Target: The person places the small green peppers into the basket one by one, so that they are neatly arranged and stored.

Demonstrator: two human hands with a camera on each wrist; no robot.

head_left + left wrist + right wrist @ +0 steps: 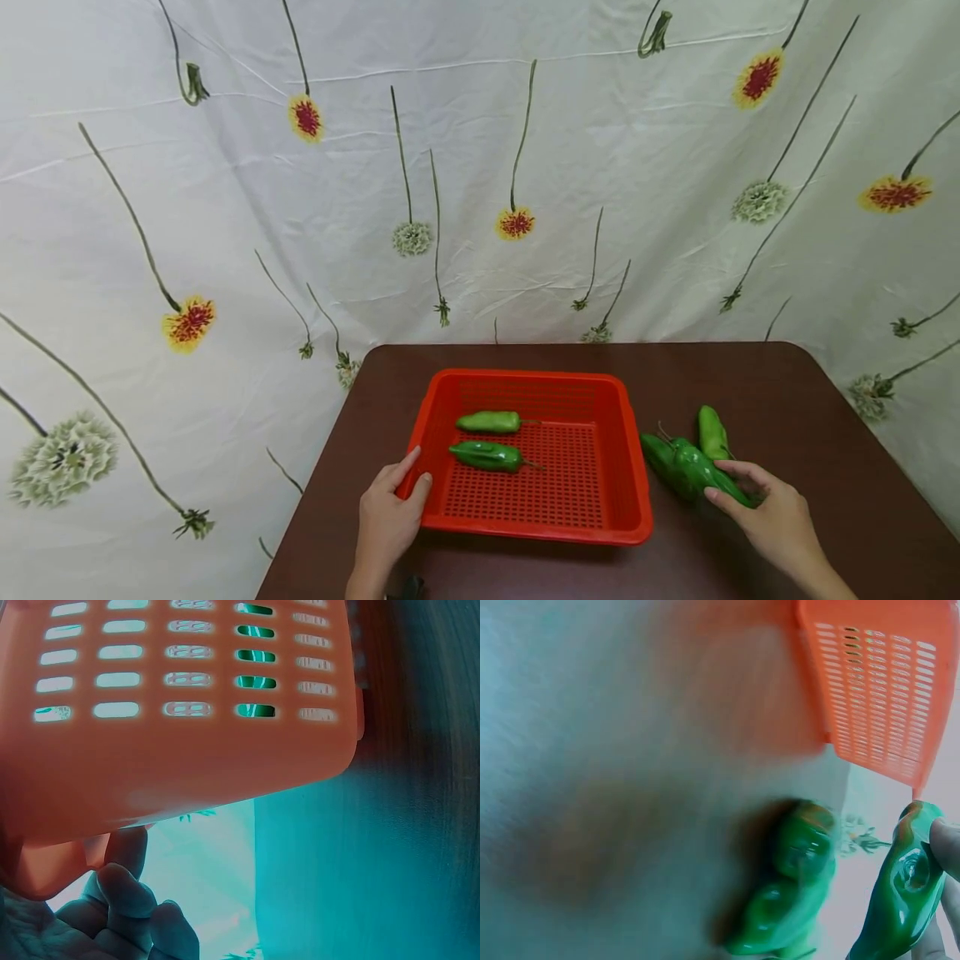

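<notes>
My left hand (pixel 390 515) grips the left rim of a red plastic basket (pixel 637 492), fingers curled over its edge; the left wrist view shows those fingers (pixel 127 892) under the rim. Two green peppers, an upper one (pixel 489 422) and a lower one (pixel 487 456), lie inside the basket. Right of it, my right hand (pixel 772 521) pinches a green pepper (pixel 705 472) between thumb and fingers. In the right wrist view this pepper (pixel 904 892) appears raised off the table. Another dark green pepper (pixel 663 462) lies partly hidden beneath it, and a lighter one (pixel 712 433) sits just behind.
The basket and peppers are on a dark brown table (pixel 750 375) with rounded back corners. Behind it hangs a white cloth (pixel 480 183) printed with flowers. A small dark object (pixel 412 587) shows at the bottom edge, near my left wrist.
</notes>
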